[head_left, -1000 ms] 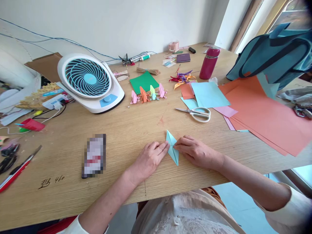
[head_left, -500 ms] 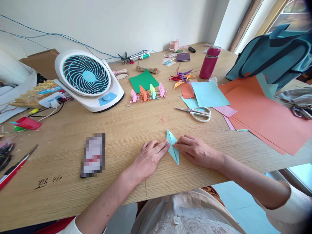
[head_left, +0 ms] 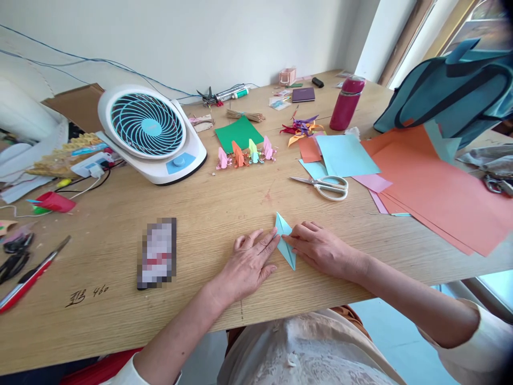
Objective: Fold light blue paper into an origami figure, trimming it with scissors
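A light blue paper folded into a narrow diamond [head_left: 287, 253] lies flat on the wooden table [head_left: 192, 256] in front of me. My left hand [head_left: 250, 262] rests on its left side, fingers stretched out and fingertips on the paper's edge, with the thumb spread apart on the table. From the right, my right hand [head_left: 316, 248] presses on the middle of the diamond, its fingers bent and drawn together. Its thumb is mostly hidden beneath the hand. Beyond the hands lie white-handled scissors [head_left: 332, 188], blades pointing left.
A white fan [head_left: 172, 144] stands at the back left, with a pixelated phone-like object [head_left: 157, 254] nearer. Small folded paper figures [head_left: 239, 155] sit by a green sheet [head_left: 239, 132]. Rightward are blue sheets [head_left: 348, 155], large orange sheets [head_left: 436, 198], a magenta bottle [head_left: 348, 104] and a teal bag [head_left: 452, 91].
My left thumb has spread out away from the fingers. My right hand's fingertips have shifted slightly on the paper. The whole view has moved a little, with things appearing further right.
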A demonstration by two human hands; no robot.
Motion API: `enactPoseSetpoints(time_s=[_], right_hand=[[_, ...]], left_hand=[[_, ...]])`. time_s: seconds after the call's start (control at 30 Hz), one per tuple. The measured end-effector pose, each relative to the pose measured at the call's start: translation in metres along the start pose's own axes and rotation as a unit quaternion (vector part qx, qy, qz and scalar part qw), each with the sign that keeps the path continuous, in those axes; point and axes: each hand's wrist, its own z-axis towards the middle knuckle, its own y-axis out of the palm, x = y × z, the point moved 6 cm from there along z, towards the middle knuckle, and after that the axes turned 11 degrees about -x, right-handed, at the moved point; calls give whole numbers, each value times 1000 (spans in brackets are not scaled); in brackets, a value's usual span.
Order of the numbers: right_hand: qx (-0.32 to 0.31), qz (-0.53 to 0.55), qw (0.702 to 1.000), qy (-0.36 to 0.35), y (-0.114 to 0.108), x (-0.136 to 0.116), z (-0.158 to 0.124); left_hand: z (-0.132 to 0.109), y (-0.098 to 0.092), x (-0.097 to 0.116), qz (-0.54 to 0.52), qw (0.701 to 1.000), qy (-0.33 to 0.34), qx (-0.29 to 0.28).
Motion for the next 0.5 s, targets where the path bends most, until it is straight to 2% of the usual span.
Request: enactPoseSetpoints(time_s=[0.13, 0.33, 0.5], right_hand=[[16, -20, 1000, -3, -1, -1, 0], [17, -34, 999, -12, -2, -2, 0], [13, -31, 999, -13, -4, -3, 0]], left_hand=[[1, -1, 2, 31, 999, -1, -7], [2, -2, 2, 61, 998, 8, 13], [20, -3, 3, 39, 994, 103, -4]])
